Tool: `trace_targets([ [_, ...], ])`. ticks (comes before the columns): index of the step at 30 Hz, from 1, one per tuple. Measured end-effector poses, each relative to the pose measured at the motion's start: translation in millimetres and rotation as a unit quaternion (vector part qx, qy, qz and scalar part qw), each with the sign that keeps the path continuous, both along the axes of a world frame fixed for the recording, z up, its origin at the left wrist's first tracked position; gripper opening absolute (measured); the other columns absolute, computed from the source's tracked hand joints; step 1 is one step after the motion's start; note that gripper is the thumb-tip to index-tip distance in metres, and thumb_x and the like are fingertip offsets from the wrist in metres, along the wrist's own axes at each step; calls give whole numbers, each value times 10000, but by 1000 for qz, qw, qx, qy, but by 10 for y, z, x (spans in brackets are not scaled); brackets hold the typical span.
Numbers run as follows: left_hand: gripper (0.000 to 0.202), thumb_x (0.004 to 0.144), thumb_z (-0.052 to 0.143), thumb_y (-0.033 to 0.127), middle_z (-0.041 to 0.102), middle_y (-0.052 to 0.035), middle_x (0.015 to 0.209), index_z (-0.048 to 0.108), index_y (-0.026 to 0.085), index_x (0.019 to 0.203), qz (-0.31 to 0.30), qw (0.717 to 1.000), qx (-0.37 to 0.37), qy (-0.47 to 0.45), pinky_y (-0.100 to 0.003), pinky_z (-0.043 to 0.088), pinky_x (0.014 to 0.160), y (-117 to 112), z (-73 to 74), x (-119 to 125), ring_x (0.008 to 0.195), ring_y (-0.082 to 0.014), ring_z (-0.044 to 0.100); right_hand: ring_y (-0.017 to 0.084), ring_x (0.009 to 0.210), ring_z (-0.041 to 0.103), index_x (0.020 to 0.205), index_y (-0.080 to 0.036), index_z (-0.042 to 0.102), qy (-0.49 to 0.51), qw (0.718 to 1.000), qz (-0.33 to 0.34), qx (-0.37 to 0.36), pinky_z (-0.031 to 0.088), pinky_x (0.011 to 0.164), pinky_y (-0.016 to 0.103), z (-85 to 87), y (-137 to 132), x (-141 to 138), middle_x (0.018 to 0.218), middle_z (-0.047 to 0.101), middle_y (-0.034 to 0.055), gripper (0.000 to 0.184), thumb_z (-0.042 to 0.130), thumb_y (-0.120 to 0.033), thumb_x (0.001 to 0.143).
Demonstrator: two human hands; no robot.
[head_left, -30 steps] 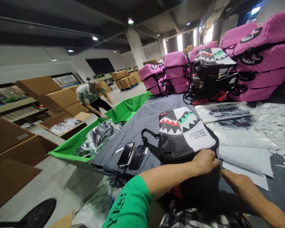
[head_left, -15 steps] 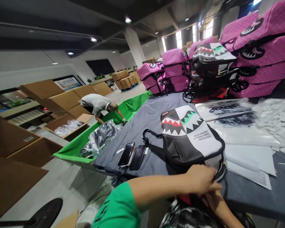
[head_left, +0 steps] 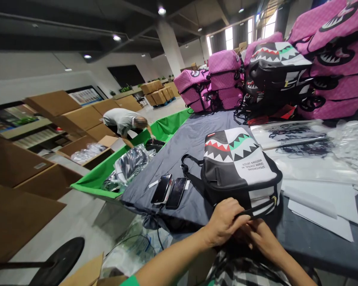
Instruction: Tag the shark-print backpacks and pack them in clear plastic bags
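A black-and-white backpack [head_left: 241, 167] with a red and green shark-mouth print lies on the grey cloth-covered table [head_left: 193, 135], its near end towards me. My left hand [head_left: 226, 220] is closed at that near end, its fingers curled on the black edging by the side zip. Close against it, my right hand [head_left: 259, 234] is also closed, fingers bent at the same near edge. What its fingertips hold is hidden. Two phones, one [head_left: 162, 188] on a pale item and the other [head_left: 176, 193] flat, lie left of the backpack.
Pink bags [head_left: 223, 73] and more shark-print backpacks [head_left: 277, 63] are stacked behind. White sheets [head_left: 325, 202], plastic bags and black cords [head_left: 301, 139] lie at right. Left, a person [head_left: 123, 121] bends over a green bin [head_left: 92, 184] holding plastic-wrapped bags. Cardboard boxes [head_left: 59, 103] stand beyond.
My left hand has moved left along the backpack's near edge, and my right hand has come up beside it. The backpack's near end is lifted and turned slightly. A dark item now shows by the person's hand.
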State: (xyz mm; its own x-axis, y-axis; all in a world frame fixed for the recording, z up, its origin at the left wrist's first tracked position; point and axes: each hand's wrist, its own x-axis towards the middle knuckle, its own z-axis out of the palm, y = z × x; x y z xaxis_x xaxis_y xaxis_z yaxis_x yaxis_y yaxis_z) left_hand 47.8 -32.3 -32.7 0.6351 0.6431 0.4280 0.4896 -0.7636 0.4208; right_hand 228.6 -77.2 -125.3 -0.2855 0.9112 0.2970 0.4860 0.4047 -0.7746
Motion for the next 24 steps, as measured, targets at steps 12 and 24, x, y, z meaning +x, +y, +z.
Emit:
trace_targets([
  [12,178,1025,524,331,634,2,835,587,188,940,7,972,110,207,-275,377,631,171,-614,-465,696,-139,565,264,959,619,929,-214,649,-265,934,11,239,503,887,434,426,456,485,960,682,77,156,572,-341,974],
  [24,169,999,539,267,697,-45,1031,591,207,1148,29,996,-70,50,-293,502,814,5,-260,-418,923,-166,645,382,804,645,787,-220,654,-285,917,-279,0,535,715,561,34,721,2463,939,674,193,707,450,-893,708],
])
